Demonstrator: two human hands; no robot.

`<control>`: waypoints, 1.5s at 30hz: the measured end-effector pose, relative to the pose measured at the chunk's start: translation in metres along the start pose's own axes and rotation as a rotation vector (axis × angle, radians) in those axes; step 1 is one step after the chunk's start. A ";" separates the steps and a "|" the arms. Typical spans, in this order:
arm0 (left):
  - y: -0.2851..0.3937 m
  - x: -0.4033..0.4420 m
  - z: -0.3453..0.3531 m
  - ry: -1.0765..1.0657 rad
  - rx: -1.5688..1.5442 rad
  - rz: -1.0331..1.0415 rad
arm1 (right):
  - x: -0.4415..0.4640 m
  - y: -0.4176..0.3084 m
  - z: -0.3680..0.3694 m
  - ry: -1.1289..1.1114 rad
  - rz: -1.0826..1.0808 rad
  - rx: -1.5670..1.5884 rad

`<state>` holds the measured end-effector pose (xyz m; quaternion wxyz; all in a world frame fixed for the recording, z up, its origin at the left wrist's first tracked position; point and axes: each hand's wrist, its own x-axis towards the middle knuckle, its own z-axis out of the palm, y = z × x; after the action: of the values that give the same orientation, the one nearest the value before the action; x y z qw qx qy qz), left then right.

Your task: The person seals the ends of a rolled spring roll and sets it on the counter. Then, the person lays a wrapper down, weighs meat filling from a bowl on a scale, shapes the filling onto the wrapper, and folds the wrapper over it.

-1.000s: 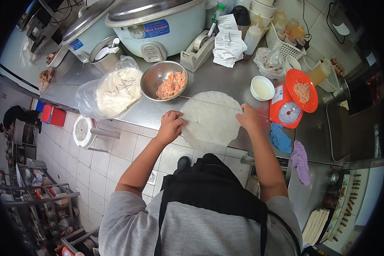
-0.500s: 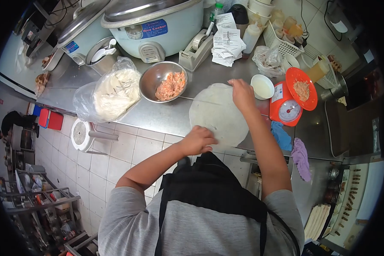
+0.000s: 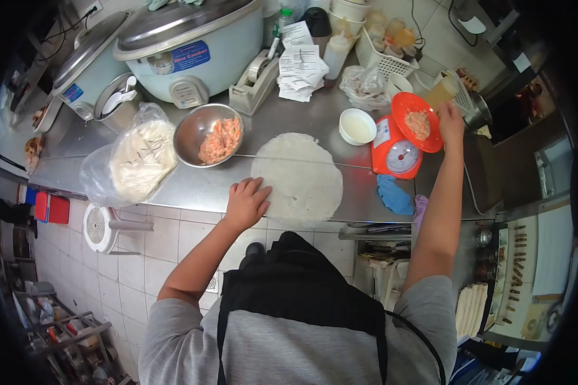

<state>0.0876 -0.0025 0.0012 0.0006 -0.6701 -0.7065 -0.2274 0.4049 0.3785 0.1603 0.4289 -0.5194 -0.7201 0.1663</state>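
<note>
A thin round sheet of dough [image 3: 297,183] lies flat on the steel counter, its near edge reaching the counter's front edge. My left hand [image 3: 246,204] rests at its left edge, palm down with fingers spread and holding nothing. To the right, my right hand [image 3: 451,123] is at the right rim of an orange plate [image 3: 401,110], fingers bent and closed on the rim. A portion of pinkish minced filling [image 3: 419,125] sits on that plate. Beneath it stands an orange dial scale [image 3: 402,157]. A steel bowl [image 3: 186,138] to the left holds more minced filling [image 3: 220,142].
A plastic bag of pale dough [image 3: 141,154] lies left of the bowl. A white cup [image 3: 358,126] stands beside the scale, a blue cloth [image 3: 395,194] in front of it. Behind are a rice cooker [image 3: 192,64], a tape dispenser [image 3: 253,83] and paper slips [image 3: 300,67].
My right hand has left the dough sheet's far edge and moved right to the orange plate. The left hand has shifted to the sheet's left edge, its fingers spreading. The view has turned rightward.
</note>
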 end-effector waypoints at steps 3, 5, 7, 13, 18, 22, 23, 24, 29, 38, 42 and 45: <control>0.007 -0.008 0.004 0.043 0.019 -0.029 | 0.004 0.005 0.000 -0.226 0.130 -0.037; 0.009 -0.010 0.006 0.043 0.017 -0.042 | -0.001 0.009 0.013 -0.399 0.135 -0.064; 0.013 -0.012 0.005 0.041 0.028 -0.060 | -0.011 0.000 0.027 -0.449 0.105 -0.261; 0.020 -0.014 0.007 0.031 0.029 -0.121 | -0.017 0.003 0.052 -0.347 -0.059 -0.465; 0.020 -0.015 0.009 0.052 0.020 -0.111 | -0.003 0.006 0.034 -0.484 0.213 -0.038; 0.017 -0.015 0.008 0.054 0.033 -0.092 | 0.007 0.026 0.037 -0.333 0.085 -0.290; 0.016 -0.015 0.008 0.050 0.027 -0.092 | 0.012 0.028 0.039 -0.247 0.018 -0.469; 0.016 -0.016 0.007 0.046 0.020 -0.092 | 0.014 0.023 0.039 -0.274 0.030 -0.475; 0.017 -0.014 0.005 0.023 -0.008 -0.112 | 0.004 0.011 0.055 -0.568 0.262 -0.345; 0.015 -0.014 0.005 0.050 -0.008 -0.094 | -0.044 -0.026 0.030 -0.328 0.025 -0.724; 0.015 -0.014 0.005 0.025 -0.038 -0.115 | -0.025 0.007 0.019 -0.577 0.152 0.019; 0.014 -0.014 0.006 0.042 -0.042 -0.108 | -0.031 -0.026 -0.006 -0.616 0.361 0.620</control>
<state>0.1041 -0.0142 -0.0040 -0.0111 -0.6259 -0.7367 -0.2558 0.3972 0.3395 0.1682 0.2943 -0.4102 -0.6283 0.5918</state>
